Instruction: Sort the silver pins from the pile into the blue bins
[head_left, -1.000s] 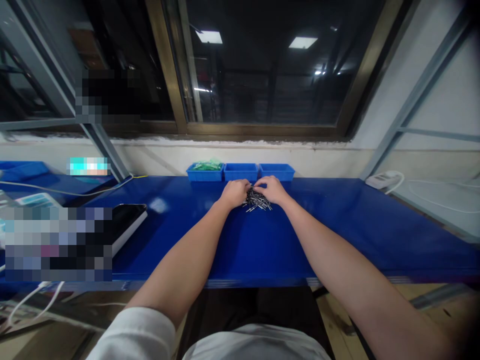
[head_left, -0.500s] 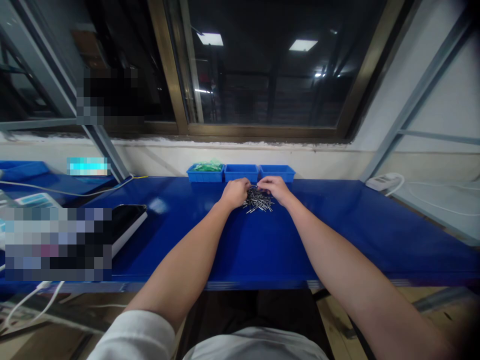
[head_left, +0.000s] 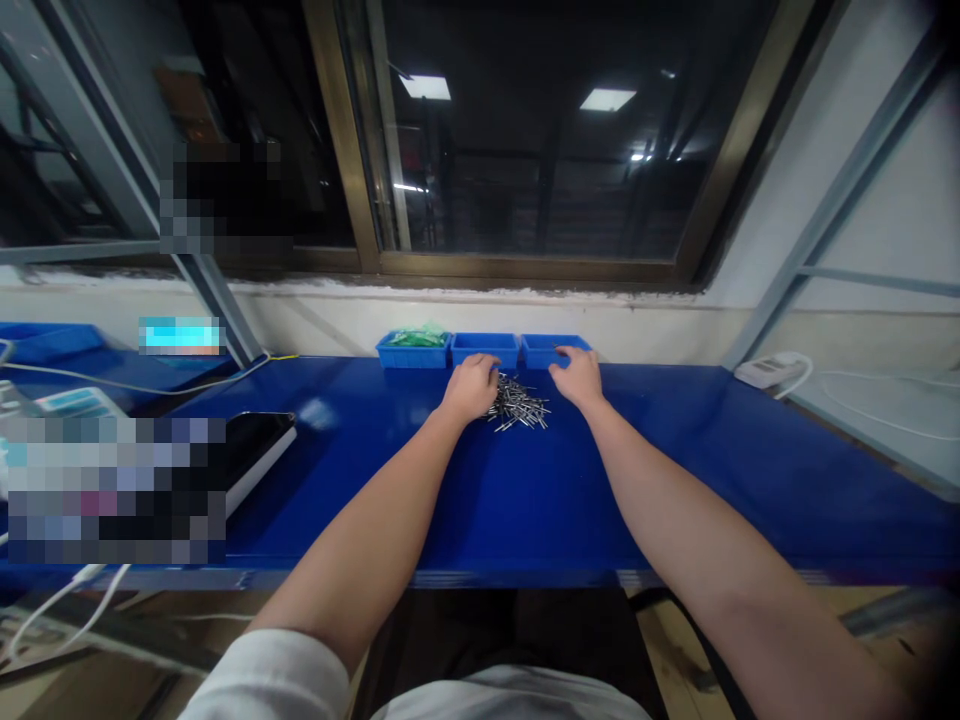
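Glossy blue tabletop (head_left: 510, 510), left hand (head_left: 472, 386) curled beside slim metallic pins (head_left: 519, 405), right hand (head_left: 579, 377) loosely parted, grip unclear

The rods (head_left: 519, 404) lie on the table (head_left: 525, 510) between the left fingers (head_left: 486, 361) and the right fingers (head_left: 574, 352); beyond both, in a row, stand the left bin (head_left: 412, 357), with packets (head_left: 420, 337) in it, the middle bin (head_left: 485, 346) and the right bin (head_left: 538, 352)
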